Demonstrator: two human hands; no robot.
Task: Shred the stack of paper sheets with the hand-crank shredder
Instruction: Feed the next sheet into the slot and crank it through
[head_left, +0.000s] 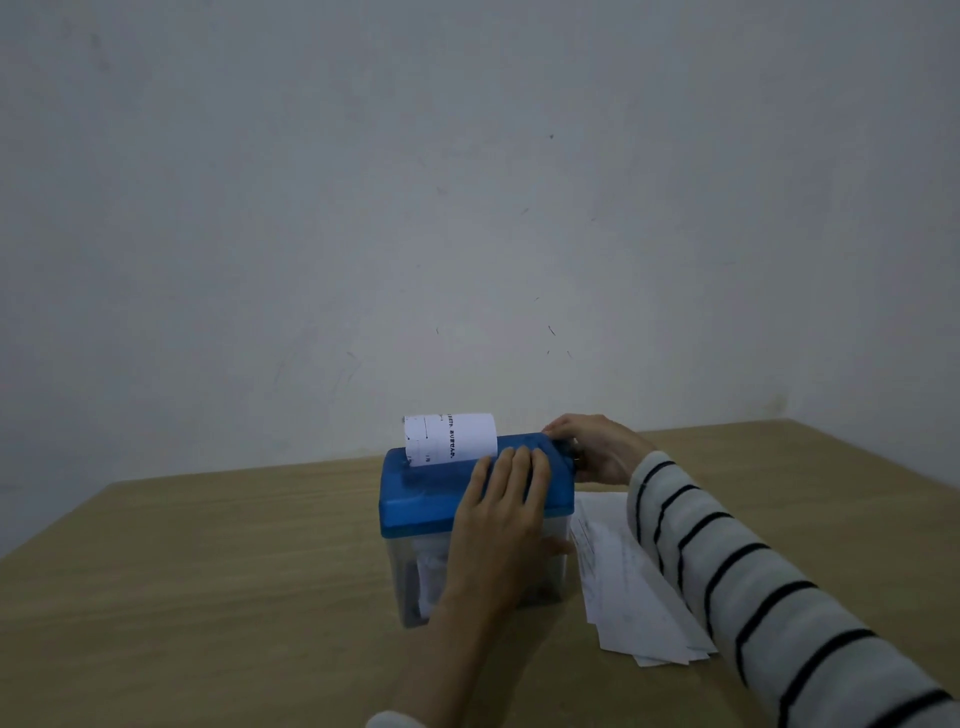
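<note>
A person sits at a wooden table set against a bare grey wall, working a small shredder with a blue lid and a clear bin beneath it. A printed sheet stands upright in the slot at the far edge of the lid, its top curling toward the wall and dark lettering showing on its face. Through the bin's clear wall, pale shredded paper can be seen heaped inside, though the dim light leaves its amount hard to judge.

The left hand lies flat over the near right part of the lid, fingers straight and together, pressing down, with the thumb down against the bin's right side. The right hand, at the end of a sleeve striped white and black, is curled around the crank at the right end of the lid; only a dark stub of it shows between the fingers.

The remaining stack of sheets lies flat on the table just beside the bin, to its right, partly under the right forearm, its edges fanned unevenly.
</note>
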